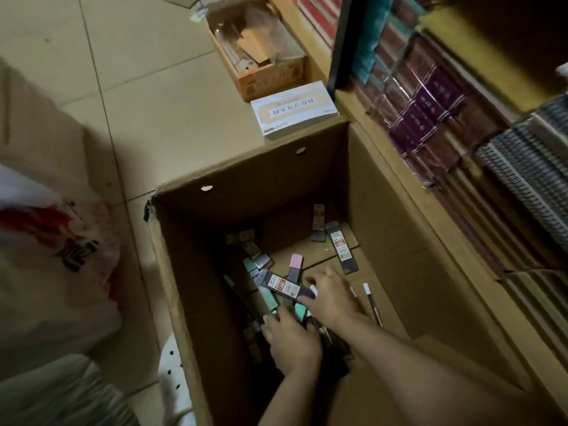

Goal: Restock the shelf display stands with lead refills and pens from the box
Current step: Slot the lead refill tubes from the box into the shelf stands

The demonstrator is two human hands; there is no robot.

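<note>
At the far left a white plastic bag with red and black print slumps on the tiled floor. Beside it stands the tall open cardboard box, and both arms reach down into it. Lead refill cases lie scattered along the left side of the box bottom, some grey, some green, one with a pink cap. The left hand is low in this pile, its fingers curled over the cases, though whether it actually grips one cannot be told. Just to its right, the right hand pinches the end of a dark refill case with a red and white label, which lies tilted on top of the others. Further right, two pens with white tips lie on the box floor near that hand, and another labelled dark case rests toward the far right corner. Beyond the box sit a white printed packet and a smaller open carton. The right edge holds a shelf packed with wrapped notebooks and spiral pads.
</note>
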